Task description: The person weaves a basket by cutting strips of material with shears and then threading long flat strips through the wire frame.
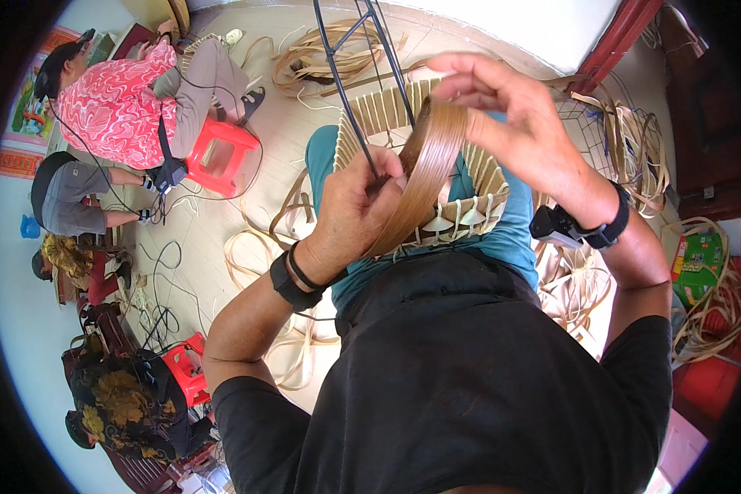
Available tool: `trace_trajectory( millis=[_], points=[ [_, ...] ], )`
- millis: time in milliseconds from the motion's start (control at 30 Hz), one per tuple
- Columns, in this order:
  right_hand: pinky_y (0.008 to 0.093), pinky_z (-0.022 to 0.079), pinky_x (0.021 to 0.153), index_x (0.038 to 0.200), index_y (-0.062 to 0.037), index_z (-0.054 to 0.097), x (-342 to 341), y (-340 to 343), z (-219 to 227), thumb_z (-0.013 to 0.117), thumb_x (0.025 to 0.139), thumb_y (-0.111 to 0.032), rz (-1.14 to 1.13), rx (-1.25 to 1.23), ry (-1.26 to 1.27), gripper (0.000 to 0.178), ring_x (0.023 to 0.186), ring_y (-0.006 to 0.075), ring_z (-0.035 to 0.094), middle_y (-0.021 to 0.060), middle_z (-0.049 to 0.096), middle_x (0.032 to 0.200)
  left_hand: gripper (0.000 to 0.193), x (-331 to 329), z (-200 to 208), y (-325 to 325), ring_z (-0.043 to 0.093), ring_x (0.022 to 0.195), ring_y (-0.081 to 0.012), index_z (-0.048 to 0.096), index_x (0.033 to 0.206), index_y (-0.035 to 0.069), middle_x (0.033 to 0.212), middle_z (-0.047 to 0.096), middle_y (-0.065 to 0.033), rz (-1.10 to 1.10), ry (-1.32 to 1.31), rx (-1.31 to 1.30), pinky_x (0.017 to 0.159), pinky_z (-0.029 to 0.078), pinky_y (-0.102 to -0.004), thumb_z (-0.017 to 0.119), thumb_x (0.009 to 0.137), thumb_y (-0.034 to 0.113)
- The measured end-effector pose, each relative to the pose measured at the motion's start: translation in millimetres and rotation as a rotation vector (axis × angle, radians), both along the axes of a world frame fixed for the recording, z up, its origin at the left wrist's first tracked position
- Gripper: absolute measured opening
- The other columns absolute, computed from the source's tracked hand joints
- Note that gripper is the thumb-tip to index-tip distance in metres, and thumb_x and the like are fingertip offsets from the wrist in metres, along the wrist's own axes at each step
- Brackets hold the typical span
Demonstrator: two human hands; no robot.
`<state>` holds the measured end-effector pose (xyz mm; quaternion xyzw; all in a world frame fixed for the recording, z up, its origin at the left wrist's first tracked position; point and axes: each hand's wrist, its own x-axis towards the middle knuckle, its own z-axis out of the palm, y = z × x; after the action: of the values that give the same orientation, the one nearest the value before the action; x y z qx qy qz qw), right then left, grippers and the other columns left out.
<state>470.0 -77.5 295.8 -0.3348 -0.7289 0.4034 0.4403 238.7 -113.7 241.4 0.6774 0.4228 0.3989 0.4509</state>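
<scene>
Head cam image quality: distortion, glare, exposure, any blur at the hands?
Head view: fisheye bowing and black corners; white wall at the top looks near blown out; pale sheen streaks along the brown strip; black shirt mostly lacks detail; left hand and right hand show no strong blur.

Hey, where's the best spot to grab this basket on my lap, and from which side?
The basket, probably by its near right rim, coming from the right, thumb outside, fingers inside. That rim is uncovered beside the open hollow; the left hand and brown band crowd the left and middle.
</scene>
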Motion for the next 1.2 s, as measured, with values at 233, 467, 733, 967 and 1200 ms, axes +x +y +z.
trace_trajectory(
  millis=[233, 467, 733, 967, 1200],
  points=[
    [0.0293, 0.049, 0.089, 0.137, -0.0071, 0.047, 10.1, 0.0, -12.7, 0.054, 0.076, 0.011, 0.230, 0.066, -0.111, 0.064, 0.099, 0.0168, 0.062, 0.0090, 0.062, 0.110, 0.018, -0.7, 1.0, -4.5, 0.053, 0.071, -0.0043, 0.060, 0.104, -0.002, 0.077, 0.060, -0.0014, -0.014, 0.043, 0.031, 0.064, 0.044, -0.0199, 0.052, 0.088, -0.002],
    [0.0362, 0.050, 0.091, 0.131, -0.0102, 0.053, 5.8, 16.1, -39.3, 0.068, 0.070, 0.004, 0.188, 0.314, -0.300, 0.064, 0.105, 0.0275, 0.061, 0.0136, 0.062, 0.116, 0.027, 4.4, 3.8, 3.8, 0.057, 0.077, -0.0089, 0.060, 0.111, -0.003, 0.082, 0.064, -0.0076, -0.116, 0.072, -0.034, 0.071, 0.047, -0.0242, 0.045, 0.092, 0.009],
    [0.0392, 0.051, 0.084, 0.121, -0.0075, 0.058, -12.8, 25.4, -47.3, 0.072, 0.068, -0.009, 0.275, 0.754, -0.412, 0.054, 0.101, 0.0314, 0.061, 0.0131, 0.059, 0.119, 0.033, 4.1, 9.0, 11.9, 0.060, 0.089, -0.0135, 0.056, 0.120, 0.000, 0.097, 0.064, -0.0096, -0.280, 0.138, -0.070, 0.080, 0.047, -0.0271, 0.038, 0.093, 0.008],
    [0.0372, 0.053, 0.070, 0.112, -0.0035, 0.061, -16.0, 30.9, -75.4, 0.063, 0.078, -0.006, 0.038, 0.847, -0.256, 0.035, 0.080, 0.0284, 0.065, 0.0113, 0.063, 0.103, 0.036, 6.3, 3.9, 6.3, 0.058, 0.094, -0.0136, 0.052, 0.123, -0.002, 0.103, 0.062, -0.0075, -0.168, 0.012, -0.206, 0.084, 0.047, -0.0269, 0.035, 0.091, 0.002],
    [0.0370, 0.051, 0.077, 0.121, 0.0013, 0.057, -16.7, 35.8, -84.6, 0.051, 0.079, 0.000, -0.004, -0.209, 0.038, 0.043, 0.085, 0.0290, 0.065, 0.0171, 0.066, 0.094, 0.057, 31.7, 16.8, -2.3, 0.060, 0.100, -0.0229, 0.016, 0.149, 0.005, 0.116, 0.056, -0.0165, -0.110, -0.274, -0.382, 0.086, 0.051, -0.0351, 0.034, 0.096, 0.005]
  ],
)
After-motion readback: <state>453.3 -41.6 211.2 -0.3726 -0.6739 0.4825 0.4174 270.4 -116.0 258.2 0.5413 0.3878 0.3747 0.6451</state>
